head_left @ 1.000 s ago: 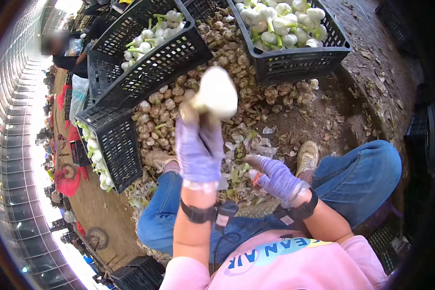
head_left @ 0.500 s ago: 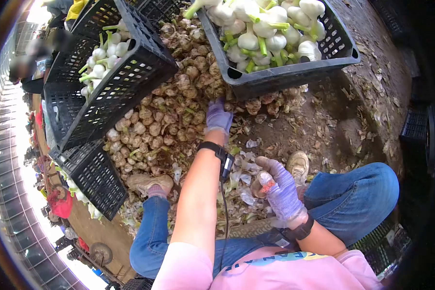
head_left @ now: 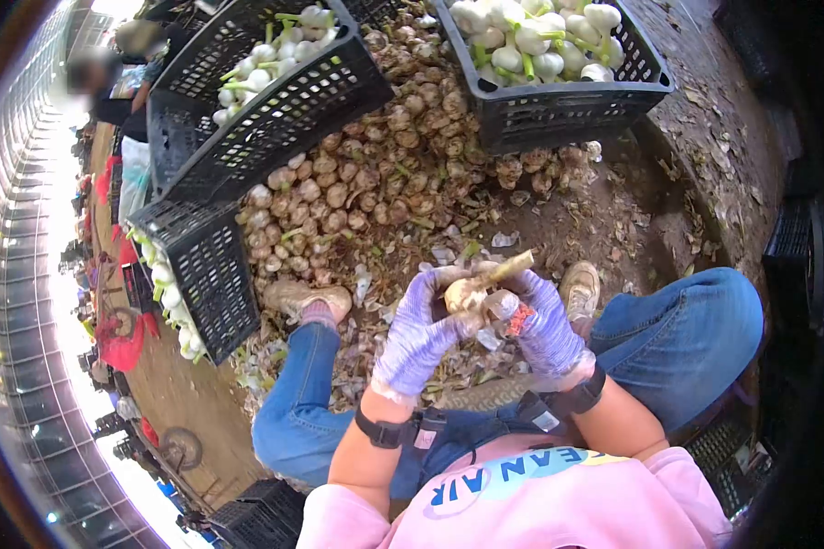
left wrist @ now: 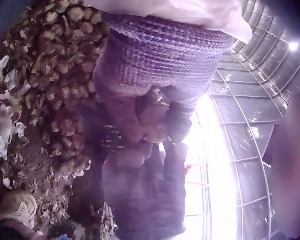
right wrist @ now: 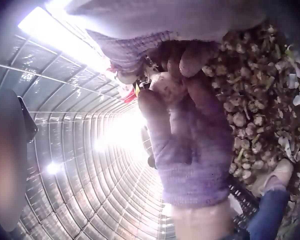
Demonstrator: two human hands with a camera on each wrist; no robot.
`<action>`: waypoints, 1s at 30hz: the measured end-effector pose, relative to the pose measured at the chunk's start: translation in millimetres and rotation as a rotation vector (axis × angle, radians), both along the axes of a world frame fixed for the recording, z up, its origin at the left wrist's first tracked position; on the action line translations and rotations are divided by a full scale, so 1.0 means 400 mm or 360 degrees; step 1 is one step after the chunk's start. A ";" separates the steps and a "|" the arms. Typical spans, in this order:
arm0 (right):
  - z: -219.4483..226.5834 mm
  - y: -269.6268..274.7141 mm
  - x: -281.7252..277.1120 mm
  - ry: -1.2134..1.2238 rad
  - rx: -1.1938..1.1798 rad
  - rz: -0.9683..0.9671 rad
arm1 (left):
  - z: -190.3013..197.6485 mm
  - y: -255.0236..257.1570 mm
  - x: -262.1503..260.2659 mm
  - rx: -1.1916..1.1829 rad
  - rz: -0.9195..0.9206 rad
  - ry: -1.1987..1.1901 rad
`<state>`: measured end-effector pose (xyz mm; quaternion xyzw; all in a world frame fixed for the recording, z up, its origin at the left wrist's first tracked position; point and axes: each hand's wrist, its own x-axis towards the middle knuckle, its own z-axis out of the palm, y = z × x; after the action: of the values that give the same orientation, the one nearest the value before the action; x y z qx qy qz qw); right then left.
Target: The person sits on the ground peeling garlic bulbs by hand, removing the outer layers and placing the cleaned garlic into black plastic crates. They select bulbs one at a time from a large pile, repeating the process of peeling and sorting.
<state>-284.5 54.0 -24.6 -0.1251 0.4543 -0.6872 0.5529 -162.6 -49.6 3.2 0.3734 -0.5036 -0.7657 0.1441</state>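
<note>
While both gloved hands meet above the littered ground, the bulb lies between them, touching both. The left hand pinches it from the left, thumb below and fingers curled over the far side. The right hand has its fingers bent round the other side, with a red wrap on its thumb; the wrist views are dim, so its exact grip on the bulb seems a pinch but is hard to be sure of. The stem points up and to the right, over the right hand's fingers.

Beyond the hands, well apart from them, the heap of brownish bulbs spreads between the crates. The right crate holds white garlic up to its rim; its near left corner stands beside the heap. The middle crate tilts, with white bulbs near its far right corner. The left crate stands left of the near shoe.
</note>
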 end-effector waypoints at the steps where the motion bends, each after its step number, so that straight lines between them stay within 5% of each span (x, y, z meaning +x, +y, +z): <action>1: 0.018 0.003 0.008 -0.0167 -0.0027 0.0017 | 0.021 0.013 0.017 -0.0019 0.0010 0.0012; 8: 0.064 0.034 0.033 -0.0211 -0.0058 0.0266 | 0.041 0.059 0.114 -0.0056 0.0068 0.0001; 15: 0.047 0.039 0.023 0.0273 -0.0035 0.0430 | 0.030 0.073 0.132 0.0495 0.0164 0.0323; 17: 0.029 0.038 0.039 0.0155 -0.0018 0.0314 | 0.026 0.079 0.127 0.0606 0.0146 0.0371; 19: 0.028 0.031 0.044 0.0035 0.0003 0.0193 | 0.060 0.100 0.085 -0.0150 0.0224 0.0040; 20: 0.031 0.024 0.043 -0.0039 0.0008 0.0121 | 0.058 0.098 0.082 -0.0148 0.0220 0.0038; 22: 0.032 0.022 0.039 -0.0116 0.0009 0.0050 | 0.050 0.091 0.081 -0.1894 -0.0135 -0.0273; 24: 0.029 0.029 0.034 -0.0127 0.0124 0.0248 | 0.019 0.089 0.085 -0.1962 -0.0045 -0.0220; 26: 0.049 0.031 0.029 0.0057 0.0061 0.0300 | 0.039 0.096 0.085 -0.0057 0.0294 -0.0068; 28: 0.069 0.037 0.033 0.0424 -0.0068 0.0434 | 0.029 0.068 0.092 0.0227 0.0235 -0.0121; 30: 0.023 0.039 0.047 0.0324 -0.0027 0.0529 | -0.018 0.041 0.116 0.0608 0.0004 -0.0357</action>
<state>-265.8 69.6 -15.4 -0.2719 0.4753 -0.5741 0.6088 -116.2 -33.2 -4.0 0.4773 -0.3619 -0.8006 0.0147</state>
